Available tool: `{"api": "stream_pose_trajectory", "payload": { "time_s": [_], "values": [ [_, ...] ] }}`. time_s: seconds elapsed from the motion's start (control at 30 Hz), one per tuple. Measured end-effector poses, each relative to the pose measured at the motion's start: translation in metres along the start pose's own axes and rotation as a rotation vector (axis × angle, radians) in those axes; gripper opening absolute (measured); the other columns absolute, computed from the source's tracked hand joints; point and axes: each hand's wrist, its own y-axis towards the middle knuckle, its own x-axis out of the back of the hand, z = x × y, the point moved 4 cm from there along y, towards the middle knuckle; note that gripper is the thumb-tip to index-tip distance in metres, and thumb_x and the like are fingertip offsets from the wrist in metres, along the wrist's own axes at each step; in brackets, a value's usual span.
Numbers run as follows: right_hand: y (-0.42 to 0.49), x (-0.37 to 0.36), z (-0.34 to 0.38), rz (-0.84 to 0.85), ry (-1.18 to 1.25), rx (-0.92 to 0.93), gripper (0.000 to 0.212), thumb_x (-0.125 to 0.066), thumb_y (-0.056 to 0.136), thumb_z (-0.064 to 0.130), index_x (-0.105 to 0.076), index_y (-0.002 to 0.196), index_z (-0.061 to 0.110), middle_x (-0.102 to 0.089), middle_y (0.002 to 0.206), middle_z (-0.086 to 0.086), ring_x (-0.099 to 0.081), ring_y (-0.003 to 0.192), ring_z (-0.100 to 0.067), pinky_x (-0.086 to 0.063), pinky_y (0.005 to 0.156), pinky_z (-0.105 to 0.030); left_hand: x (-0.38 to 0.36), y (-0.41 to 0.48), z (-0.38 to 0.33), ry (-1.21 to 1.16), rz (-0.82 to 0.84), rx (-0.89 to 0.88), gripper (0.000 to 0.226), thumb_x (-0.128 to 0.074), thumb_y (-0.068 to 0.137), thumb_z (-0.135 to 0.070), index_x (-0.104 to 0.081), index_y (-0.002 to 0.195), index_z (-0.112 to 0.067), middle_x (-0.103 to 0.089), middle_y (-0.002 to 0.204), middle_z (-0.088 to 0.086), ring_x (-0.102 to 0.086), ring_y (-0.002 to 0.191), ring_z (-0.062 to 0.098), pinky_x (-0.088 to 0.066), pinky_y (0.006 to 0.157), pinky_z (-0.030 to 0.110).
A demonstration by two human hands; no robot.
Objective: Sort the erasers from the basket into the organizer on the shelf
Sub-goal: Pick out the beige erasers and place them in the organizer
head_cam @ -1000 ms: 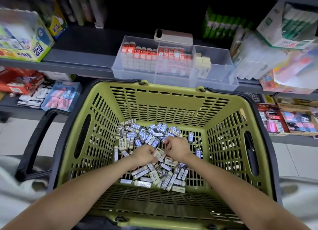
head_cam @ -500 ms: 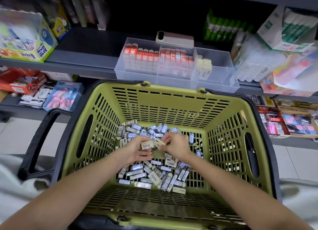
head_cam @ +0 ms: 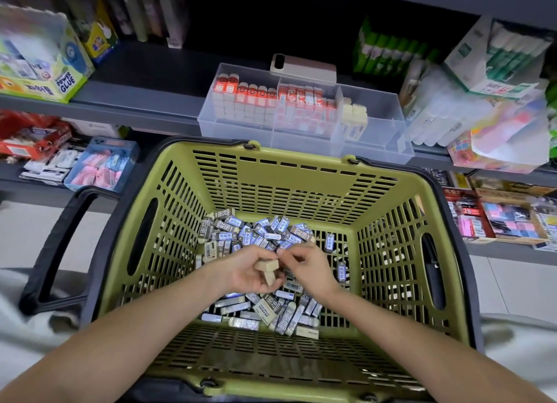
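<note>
Gathering is the step in hand. Over the basket (head_cam: 301, 154), the left hand (head_cam: 241, 277) curls its fingers round a few beige erasers (head_cam: 268, 267). The right hand (head_cam: 310, 270), at its 3 o'clock, pinches the top one. The wrapped pile (head_cam: 259, 233) lies beneath. Next, I judge, comes a lift toward 12 o'clock to the organizer (head_cam: 376, 125) on the shelf (head_cam: 135, 101), into the right compartment where similar beige ones stand.

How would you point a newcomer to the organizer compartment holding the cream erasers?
Start at the green basket; the clear organizer sits on the grey shelf just behind it. Its rightmost compartment holds a few cream erasers at its left end, unlike the two others, packed with red-sleeved erasers.
</note>
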Motion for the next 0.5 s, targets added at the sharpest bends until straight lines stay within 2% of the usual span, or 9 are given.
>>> {"api": "stream_pose_trajectory", "payload": {
  "time_s": [0.07, 0.1, 0.17, 0.23, 0.27, 0.33, 0.4, 0.43, 0.5],
  "values": [
    [0.001, 0.005, -0.011, -0.171, -0.121, 0.018, 0.017, -0.066, 0.084, 0.033, -0.07, 0.082, 0.017, -0.064, 0.081, 0.002, -0.055, 0.084, -0.016, -0.043, 0.083, -0.036, 0.004, -0.003, -0.004, 0.005, -0.03, -0.017, 0.018, -0.057, 0.078, 0.001, -0.062, 0.096, 0.003, -0.054, 0.095, 0.019, -0.057, 0.078, 0.027, -0.058, 0.054, 0.034],
    [0.002, 0.008, -0.017, -0.158, -0.205, 0.009, 0.018, -0.068, 0.081, 0.036, -0.068, 0.09, 0.021, -0.062, 0.089, 0.005, -0.053, 0.089, -0.013, -0.043, 0.084, -0.034, 0.008, -0.005, -0.008, 0.001, -0.05, -0.034, 0.028, -0.058, 0.073, 0.005, -0.063, 0.101, 0.003, -0.052, 0.1, 0.02, -0.057, 0.079, 0.028, -0.058, 0.056, 0.036],
    [0.005, 0.007, -0.033, 0.079, -0.518, 0.022, 0.033, -0.068, 0.077, 0.047, -0.062, 0.104, 0.028, -0.057, 0.1, 0.01, -0.049, 0.097, -0.01, -0.038, 0.09, -0.031, 0.018, -0.01, -0.018, 0.002, -0.085, -0.076, 0.04, -0.056, 0.068, 0.012, -0.064, 0.106, 0.0, -0.053, 0.1, 0.022, -0.057, 0.08, 0.028, -0.058, 0.059, 0.038],
    [0.009, 0.007, -0.047, 0.231, -0.688, 0.044, 0.029, -0.067, 0.078, 0.047, -0.061, 0.102, 0.032, -0.056, 0.096, 0.015, -0.05, 0.096, -0.009, -0.038, 0.095, -0.032, 0.026, -0.014, -0.028, 0.029, -0.107, -0.111, 0.046, -0.054, 0.066, 0.017, -0.065, 0.107, -0.002, -0.059, 0.091, 0.021, -0.06, 0.078, 0.027, -0.059, 0.061, 0.039],
    [0.013, 0.011, -0.048, 0.215, -0.678, 0.049, 0.02, -0.066, 0.081, 0.042, -0.062, 0.098, 0.032, -0.056, 0.09, 0.017, -0.052, 0.092, -0.008, -0.04, 0.095, -0.033, 0.029, -0.014, -0.032, 0.043, -0.112, -0.129, 0.048, -0.052, 0.066, 0.02, -0.065, 0.107, -0.002, -0.061, 0.085, 0.019, -0.061, 0.075, 0.027, -0.059, 0.062, 0.039],
    [0.023, 0.028, -0.048, 0.081, -0.625, 0.039, 0.006, -0.063, 0.087, 0.027, -0.066, 0.092, 0.028, -0.059, 0.082, 0.015, -0.056, 0.083, -0.007, -0.046, 0.092, -0.034, 0.032, -0.014, -0.036, 0.049, -0.121, -0.159, 0.051, -0.051, 0.065, 0.022, -0.064, 0.108, -0.003, -0.064, 0.081, 0.016, -0.063, 0.071, 0.025, -0.058, 0.059, 0.036],
    [0.029, 0.043, -0.046, -0.006, -0.659, 0.054, 0.008, -0.062, 0.087, 0.025, -0.067, 0.093, 0.026, -0.056, 0.079, 0.016, -0.054, 0.08, -0.007, -0.045, 0.093, -0.033, 0.032, -0.012, -0.039, 0.045, -0.128, -0.176, 0.047, -0.055, 0.068, 0.02, -0.065, 0.107, -0.005, -0.064, 0.087, 0.016, -0.063, 0.07, 0.024, -0.056, 0.056, 0.033],
    [0.029, 0.044, -0.045, 0.018, -0.672, 0.084, 0.009, -0.062, 0.087, 0.028, -0.067, 0.094, 0.027, -0.056, 0.08, 0.017, -0.053, 0.081, -0.006, -0.044, 0.094, -0.031, 0.03, -0.012, -0.039, 0.05, -0.132, -0.184, 0.043, -0.059, 0.07, 0.017, -0.066, 0.106, -0.006, -0.064, 0.091, 0.016, -0.063, 0.068, 0.022, -0.055, 0.054, 0.03],
    [0.02, 0.027, -0.038, 0.196, -0.647, 0.142, 0.011, -0.062, 0.087, 0.035, -0.068, 0.092, 0.028, -0.061, 0.081, 0.012, -0.056, 0.081, -0.004, -0.048, 0.09, -0.027, 0.026, -0.012, -0.04, 0.063, -0.131, -0.199, 0.038, -0.067, 0.071, 0.008, -0.066, 0.106, -0.006, -0.064, 0.091, 0.014, -0.063, 0.06, 0.018, -0.053, 0.051, 0.026]
  ]
}}
